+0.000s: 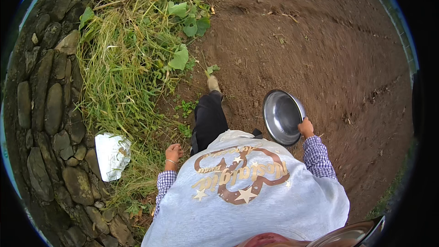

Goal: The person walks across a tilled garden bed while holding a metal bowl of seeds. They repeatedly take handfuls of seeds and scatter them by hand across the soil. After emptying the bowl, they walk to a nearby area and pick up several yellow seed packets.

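My right hand (306,127) grips the rim of a shiny stainless steel basin (282,116), holding it tilted at my right side above the soil. The basin's inside faces up and left, and nothing shows in it. My left hand (174,153) hangs at my left side with its fingers loosely curled and nothing in them. A bracelet circles that wrist. Below the left hand lie grass and weeds (137,106). One foot in a light shoe (213,84) is stretched ahead at the edge of the soil; the other leg is hidden.
Bare brown soil (325,58) spreads ahead and right. A dry-stone wall (55,109) runs along the left, with a crumpled white sheet (111,156) at its foot. Broad-leaved vines (178,58) trail beside the soil. A curved shiny rim (360,231) shows at bottom right.
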{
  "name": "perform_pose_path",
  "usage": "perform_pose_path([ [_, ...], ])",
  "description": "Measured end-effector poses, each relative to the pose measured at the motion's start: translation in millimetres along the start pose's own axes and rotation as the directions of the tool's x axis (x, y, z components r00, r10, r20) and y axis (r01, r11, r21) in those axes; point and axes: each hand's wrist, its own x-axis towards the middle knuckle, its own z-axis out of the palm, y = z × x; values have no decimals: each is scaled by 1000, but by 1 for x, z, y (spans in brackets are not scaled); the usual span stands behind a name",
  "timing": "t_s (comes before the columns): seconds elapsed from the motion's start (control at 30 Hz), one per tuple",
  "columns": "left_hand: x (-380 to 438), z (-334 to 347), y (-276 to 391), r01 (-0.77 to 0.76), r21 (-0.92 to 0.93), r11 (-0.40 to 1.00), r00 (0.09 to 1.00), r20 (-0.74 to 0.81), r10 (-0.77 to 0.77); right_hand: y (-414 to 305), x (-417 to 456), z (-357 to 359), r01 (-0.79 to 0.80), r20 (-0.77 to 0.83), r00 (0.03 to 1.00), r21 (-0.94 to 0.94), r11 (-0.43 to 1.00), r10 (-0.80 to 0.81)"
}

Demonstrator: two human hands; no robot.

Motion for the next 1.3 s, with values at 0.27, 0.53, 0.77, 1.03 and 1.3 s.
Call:
perform_pose_path([
  [0.27,158,110,246,-707,369,603,675,99,731,-208,172,-151,155,141,981,-168,973,-132],
  [0.53,246,94,438,-601,672,432,540,-58,840,-243,214,-364,-64,-39,997,109,992,68],
  [0.77,291,73,527,-454,716,531,605,-191,773,-199,170,-338,-331,-18,879,697,636,477],
  [1.03,310,142,607,-638,656,404,513,-30,858,-208,273,-248,396,116,914,-465,791,-389],
  [1.3,406,210,711,-602,728,328,608,151,779,-498,507,-333,61,309,950,-327,943,46],
])
